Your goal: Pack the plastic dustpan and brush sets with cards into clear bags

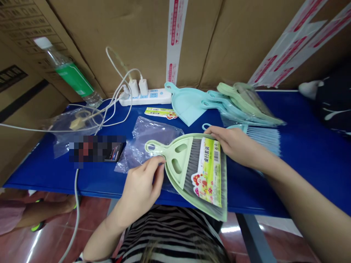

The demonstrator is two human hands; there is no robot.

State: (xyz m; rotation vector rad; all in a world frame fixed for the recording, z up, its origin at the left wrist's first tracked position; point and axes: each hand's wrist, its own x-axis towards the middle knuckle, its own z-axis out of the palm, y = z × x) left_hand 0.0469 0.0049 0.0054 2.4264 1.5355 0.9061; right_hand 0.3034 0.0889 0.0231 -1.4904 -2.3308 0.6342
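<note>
A light green dustpan [175, 184] is tilted over the front edge of the table. Nested in it lies a matching hand brush [179, 160] with grey bristles, and a yellow-green printed card [208, 171] covers part of them. My left hand [144, 186] pinches the dustpan's rim near the handle end. On the far side, my right hand [236, 144] is closed round the top rim, thumb and fingers partly hidden. Beyond that hand lies a blue brush [263, 137]. A crumpled clear plastic bag [153, 129] rests behind the dustpan handle.
At the back lie a blue dustpan [186, 102] and several wrapped dustpan sets [246, 100]. A loose card [160, 112] is beside a power strip [159, 95] with chargers and white cables. A bottle [75, 78] stands left, behind a partly blurred phone [113, 151]. Cardboard boxes [137, 33] line the back.
</note>
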